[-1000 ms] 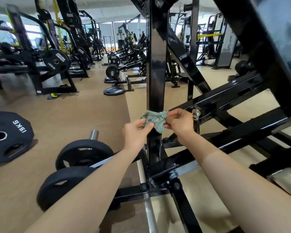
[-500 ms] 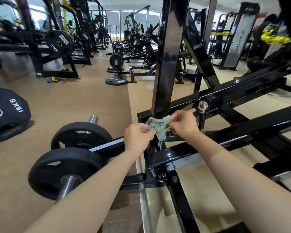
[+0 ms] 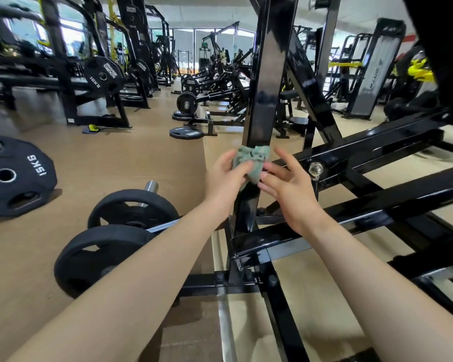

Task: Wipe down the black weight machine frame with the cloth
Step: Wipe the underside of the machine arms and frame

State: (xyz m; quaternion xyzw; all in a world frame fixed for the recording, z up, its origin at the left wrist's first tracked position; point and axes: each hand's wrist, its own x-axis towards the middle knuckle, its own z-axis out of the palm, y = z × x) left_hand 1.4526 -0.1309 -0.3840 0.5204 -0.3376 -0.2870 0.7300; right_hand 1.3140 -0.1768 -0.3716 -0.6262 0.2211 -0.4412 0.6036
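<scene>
A glossy black upright post (image 3: 265,95) of the weight machine frame rises in the middle of the head view, with black cross beams (image 3: 377,145) running off to the right. A small crumpled green cloth (image 3: 251,160) lies against the post at about hand height. My left hand (image 3: 226,176) grips the cloth from the left, thumb over its front. My right hand (image 3: 288,186) is beside the cloth on the right with fingers spread, its fingertips touching the cloth's lower edge.
A barbell with two black plates (image 3: 110,246) lies on the floor at the lower left, close to the frame's base. A 15 kg plate (image 3: 13,176) leans at the far left. A silver bolt (image 3: 315,168) sticks out of the beam by my right hand. Other machines fill the background.
My right hand has let go of the cloth and spread its fingers; earlier both hands pinched it. The cloth now sits in my left hand alone, against the post.
</scene>
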